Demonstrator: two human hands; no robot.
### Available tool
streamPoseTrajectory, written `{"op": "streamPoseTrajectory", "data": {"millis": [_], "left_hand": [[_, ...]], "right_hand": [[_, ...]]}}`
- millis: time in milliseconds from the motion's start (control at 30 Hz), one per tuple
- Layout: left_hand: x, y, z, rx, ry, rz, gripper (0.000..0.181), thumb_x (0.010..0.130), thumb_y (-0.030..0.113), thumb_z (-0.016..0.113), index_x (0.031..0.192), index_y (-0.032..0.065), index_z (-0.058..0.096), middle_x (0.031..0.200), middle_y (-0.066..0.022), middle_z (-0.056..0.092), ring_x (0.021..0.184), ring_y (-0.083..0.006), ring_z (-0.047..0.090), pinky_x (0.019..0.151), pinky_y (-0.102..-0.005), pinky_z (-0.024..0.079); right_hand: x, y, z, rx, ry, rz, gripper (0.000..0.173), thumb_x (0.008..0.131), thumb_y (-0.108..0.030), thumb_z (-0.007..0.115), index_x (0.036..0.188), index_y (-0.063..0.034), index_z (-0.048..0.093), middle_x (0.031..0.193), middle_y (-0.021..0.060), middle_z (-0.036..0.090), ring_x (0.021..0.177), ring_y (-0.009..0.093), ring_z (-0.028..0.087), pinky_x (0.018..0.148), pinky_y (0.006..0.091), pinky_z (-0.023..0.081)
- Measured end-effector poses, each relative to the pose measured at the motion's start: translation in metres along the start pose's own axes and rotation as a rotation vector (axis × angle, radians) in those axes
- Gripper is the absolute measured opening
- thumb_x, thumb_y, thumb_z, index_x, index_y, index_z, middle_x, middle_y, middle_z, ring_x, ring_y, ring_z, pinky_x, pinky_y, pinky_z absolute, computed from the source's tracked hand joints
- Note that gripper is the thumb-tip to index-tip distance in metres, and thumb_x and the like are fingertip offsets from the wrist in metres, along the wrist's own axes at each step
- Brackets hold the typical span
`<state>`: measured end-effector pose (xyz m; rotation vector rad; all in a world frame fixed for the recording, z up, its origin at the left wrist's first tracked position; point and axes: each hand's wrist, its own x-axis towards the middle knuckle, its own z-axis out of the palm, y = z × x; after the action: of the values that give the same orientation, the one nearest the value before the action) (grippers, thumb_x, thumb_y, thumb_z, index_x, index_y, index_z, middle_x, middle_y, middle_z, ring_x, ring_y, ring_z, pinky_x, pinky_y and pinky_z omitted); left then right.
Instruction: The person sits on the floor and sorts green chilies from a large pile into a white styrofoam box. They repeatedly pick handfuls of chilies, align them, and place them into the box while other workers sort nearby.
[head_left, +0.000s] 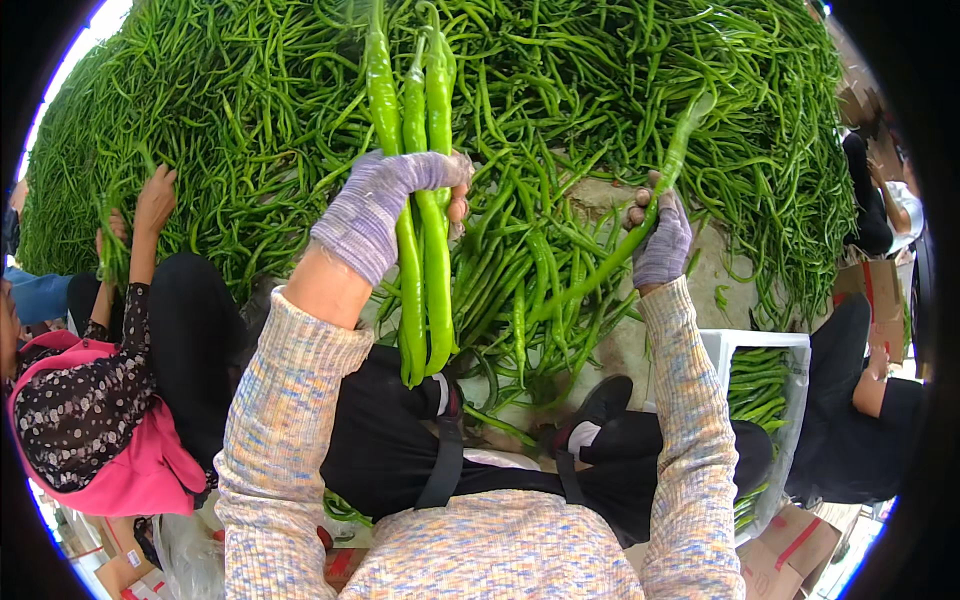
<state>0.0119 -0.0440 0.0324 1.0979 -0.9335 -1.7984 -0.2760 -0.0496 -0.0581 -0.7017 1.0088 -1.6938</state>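
Observation:
My left hand (397, 195), in a purple striped knit glove with bare fingertips, grips a small bundle of long green chili peppers (437, 285). Their stems point away from me and their tips hang toward my lap. In my right hand (664, 232), gloved the same way, is a single long green pepper (626, 247), slanting with its stem end up to the right; it is blurred. Between and below the hands lies a loose heap of green peppers (510, 277) on a pale ground sheet (724, 259).
A huge mound of green peppers (285, 90) rises ahead. Right of my knee stands a white crate (799, 390) holding peppers. At left, a co-worker's hand (156, 199) is near peppers; another person's dark-clothed leg (832, 390) is at right. Cardboard boxes (795, 544) lie behind the crate.

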Motion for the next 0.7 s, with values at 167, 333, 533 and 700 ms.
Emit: {"op": "streamPoseTrajectory", "data": {"millis": [167, 333, 533, 700], "left_hand": [[0.006, -0.026, 0.027, -0.030, -0.017, -0.006, 0.030, 0.069, 0.021, 0.070, 0.089, 0.0027, 0.057, 0.075, -0.0070, 0.060, 0.059, -0.0147, 0.058, 0.052, -0.0277, 0.049], [0.010, -0.048, 0.042, -0.057, 0.008, -0.052, 0.033, 0.067, 0.029, 0.073, 0.084, 0.0043, 0.060, 0.069, -0.0058, 0.060, 0.062, -0.0141, 0.056, 0.055, -0.0273, 0.048], [0.019, -0.056, 0.015, -0.251, 0.164, -0.024, 0.021, 0.069, 0.013, 0.065, 0.083, 0.0003, 0.058, 0.073, -0.0101, 0.060, 0.062, -0.0220, 0.058, 0.060, -0.0333, 0.049], [0.003, -0.038, -0.012, -0.339, 0.112, -0.162, 0.026, 0.069, 0.014, 0.063, 0.086, -0.0018, 0.052, 0.081, -0.0165, 0.061, 0.078, -0.0299, 0.061, 0.073, -0.0423, 0.051]], "right_hand": [[-0.035, -0.014, 0.034, -0.149, -0.240, 0.154, 0.028, 0.091, -0.023, 0.043, 0.108, -0.0013, 0.049, 0.066, 0.0010, 0.050, 0.045, 0.005, 0.040, 0.037, 0.0180, 0.032], [-0.063, 0.009, 0.094, -0.690, -0.397, 0.144, 0.040, 0.088, -0.018, 0.044, 0.123, -0.0011, 0.035, 0.072, 0.0094, 0.055, 0.056, 0.017, 0.051, 0.047, 0.0271, 0.041], [-0.108, 0.009, 0.093, -1.272, -0.537, -0.455, 0.049, 0.082, -0.012, 0.049, 0.126, 0.0002, 0.032, 0.102, 0.0237, 0.055, 0.082, 0.032, 0.060, 0.069, 0.0348, 0.049], [-0.181, 0.030, 0.060, -1.223, -0.614, -0.458, 0.046, 0.084, -0.019, 0.048, 0.124, 0.0014, 0.034, 0.076, 0.0164, 0.060, 0.050, 0.029, 0.056, 0.044, 0.0370, 0.044]]}}
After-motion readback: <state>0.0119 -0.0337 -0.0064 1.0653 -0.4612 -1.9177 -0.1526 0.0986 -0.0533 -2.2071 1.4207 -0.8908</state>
